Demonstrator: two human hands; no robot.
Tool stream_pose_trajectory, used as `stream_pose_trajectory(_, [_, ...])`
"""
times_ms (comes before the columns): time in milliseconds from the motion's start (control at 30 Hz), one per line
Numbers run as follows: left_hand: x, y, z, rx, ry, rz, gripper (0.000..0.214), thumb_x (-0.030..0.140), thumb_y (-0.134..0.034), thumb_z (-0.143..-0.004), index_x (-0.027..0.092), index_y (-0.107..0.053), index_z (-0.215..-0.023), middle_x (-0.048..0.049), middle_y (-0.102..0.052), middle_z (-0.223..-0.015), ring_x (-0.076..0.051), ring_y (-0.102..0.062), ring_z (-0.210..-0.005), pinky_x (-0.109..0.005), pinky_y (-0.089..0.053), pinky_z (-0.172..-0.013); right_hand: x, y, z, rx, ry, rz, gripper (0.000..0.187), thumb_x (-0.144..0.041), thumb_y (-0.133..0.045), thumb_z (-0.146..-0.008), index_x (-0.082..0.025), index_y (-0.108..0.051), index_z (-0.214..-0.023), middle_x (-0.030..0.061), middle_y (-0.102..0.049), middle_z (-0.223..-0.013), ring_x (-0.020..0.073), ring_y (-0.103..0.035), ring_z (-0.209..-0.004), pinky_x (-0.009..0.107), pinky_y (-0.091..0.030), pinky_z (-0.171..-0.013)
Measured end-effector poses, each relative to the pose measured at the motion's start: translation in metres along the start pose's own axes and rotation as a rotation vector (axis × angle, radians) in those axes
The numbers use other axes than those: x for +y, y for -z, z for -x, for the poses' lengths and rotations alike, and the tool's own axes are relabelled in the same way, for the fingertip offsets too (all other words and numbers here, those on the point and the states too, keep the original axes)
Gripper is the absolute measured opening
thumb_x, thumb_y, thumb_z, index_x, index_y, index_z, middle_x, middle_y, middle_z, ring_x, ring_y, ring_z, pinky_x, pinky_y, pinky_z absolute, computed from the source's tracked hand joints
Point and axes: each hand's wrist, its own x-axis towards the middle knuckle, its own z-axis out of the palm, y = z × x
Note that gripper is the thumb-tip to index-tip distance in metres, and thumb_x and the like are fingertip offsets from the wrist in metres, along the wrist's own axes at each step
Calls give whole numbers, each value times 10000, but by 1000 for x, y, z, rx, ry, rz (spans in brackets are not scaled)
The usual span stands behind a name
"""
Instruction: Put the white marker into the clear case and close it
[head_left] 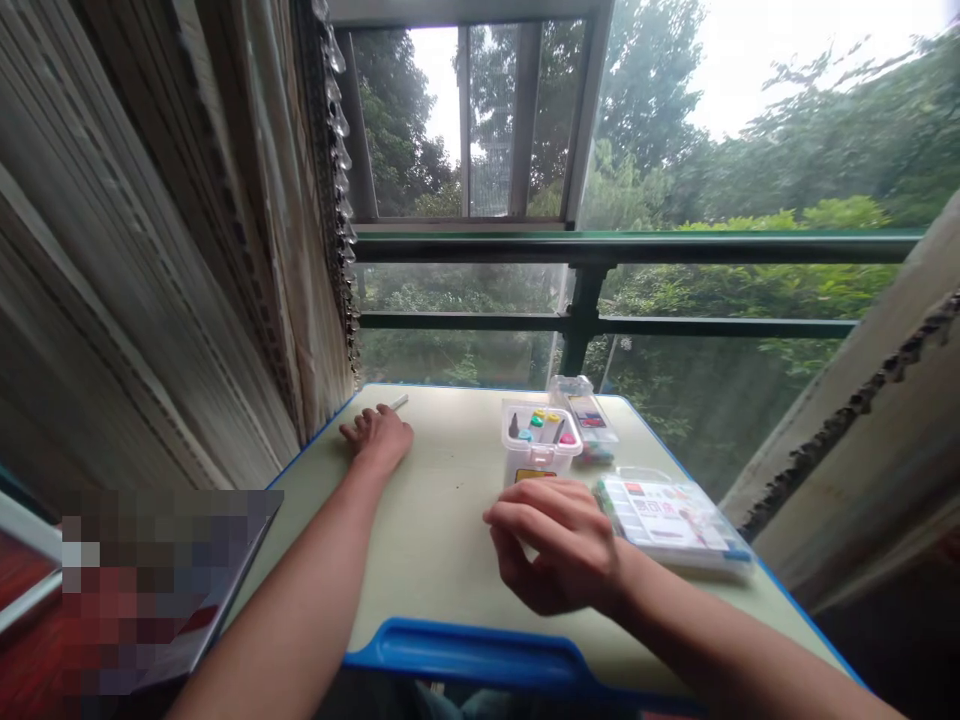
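My left hand (pixel 377 436) lies palm down on the pale desk top (pixel 442 510) near its far left corner, fingers loosely curled, holding nothing I can see. A small white stick (pixel 398 402) lies just beyond it. My right hand (pixel 559 540) hovers over the middle of the desk, fingers bent and held together, nothing visible in them. Right behind its fingers stands a clear plastic box (pixel 538 442) filled with small coloured pieces. A flat clear case (pixel 671 518) lies to the right of that hand.
The box's clear lid (pixel 587 412) lies behind it. The desk has a blue rim with a handle slot (pixel 469 652) at the near edge. Curtains (pixel 225 250) hang at left, a green railing (pixel 600 250) and window stand behind. A flat dark board (pixel 225 560) leans at the lower left.
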Motion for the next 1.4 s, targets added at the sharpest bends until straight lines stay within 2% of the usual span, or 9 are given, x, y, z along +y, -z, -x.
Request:
stream_pose_trajectory(167, [5, -2, 3, -15, -57, 10, 487, 141, -380, -916, 28, -620, -1324, -327, -601, -1344, -425, -558, -1306, -589, -404, -1051, 8, 6, -2, 68, -16, 69, 213, -25, -550, -800, -189, -604, -924, 15, -633, -640, 141, -577, -531, 261, -424, -496])
stream_pose_trajectory(600, [13, -3, 9, -35, -134, 104, 363, 89, -448, -868, 80, -698, -1131, -300, -637, -1190, -418, -669, -1134, -514, -522, -922, 9, 7, 2, -1, -78, 54, 187, -49, -542, -793, -205, -595, -882, 8, -626, -660, 130, -539, -531, 252, -401, -503])
stream_pose_trajectory(700, [18, -4, 11, -14, -163, 183, 368, 79, -447, -869, 68, -675, -1157, -303, -614, -1203, -406, -705, -1038, -503, -543, -870, 9, 6, 3, -15, -79, 47, 177, -53, -549, -792, -205, -592, -872, 7, -624, -655, 130, -533, -525, 259, -389, -499])
stream_pose_trajectory(800, [28, -1, 16, 43, -232, 305, 397, 92, -394, -922, 85, -614, -1252, -281, -589, -1257, -352, -723, -969, -464, -549, -851, 8, 5, 4, 3, -61, 39, 183, -49, -556, -772, -207, -590, -859, 3, -625, -648, 130, -544, -520, 261, -390, -496])
stream_pose_trajectory(900, [40, 5, 26, 122, -330, 446, 387, 140, -336, -987, 114, -552, -1307, -248, -594, -1300, -323, -703, -1042, -441, -544, -890, 7, 5, 5, 26, -44, 43, 185, -46, -564, -755, -205, -586, -848, 6, -633, -650, 134, -568, -528, 262, -406, -501])
stream_pose_trajectory(1067, [50, 13, 41, 165, -529, 641, 267, 209, -450, -997, 192, -552, -1243, -97, -717, -1100, -257, -708, -1002, -378, -544, -899, 7, 4, 6, 20, -57, 64, 174, -55, -564, -761, -204, -589, -847, 9, -644, -659, 134, -586, -536, 263, -427, -511])
stream_pose_trajectory(1200, [48, 17, 47, 244, -598, 795, 259, 273, -534, -985, 201, -581, -1229, -61, -721, -1004, -210, -714, -817, -336, -552, -799, 3, 7, 5, 15, -54, 62, 196, -41, -557, -761, -199, -607, -867, 12, -646, -643, 138, -578, -510, 271, -432, -488])
stream_pose_trajectory(1300, [47, 22, 51, 312, -673, 934, 263, 296, -588, -971, 211, -627, -1217, -41, -734, -945, -183, -719, -781, -296, -560, -755, 6, 17, -7, 57, -54, 97, 192, -42, -582, -788, -202, -629, -882, 12, -661, -641, 144, -606, -528, 274, -465, -499])
stream_pose_trajectory(1400, [48, 26, 55, 330, -753, 1032, 280, 315, -616, -970, 212, -668, -1225, -47, -773, -986, -174, -737, -820, -266, -581, -737, 21, 35, -35, 72, -131, 171, 160, -67, -589, -857, -213, -653, -850, 2, -669, -633, 126, -588, -504, 264, -453, -485])
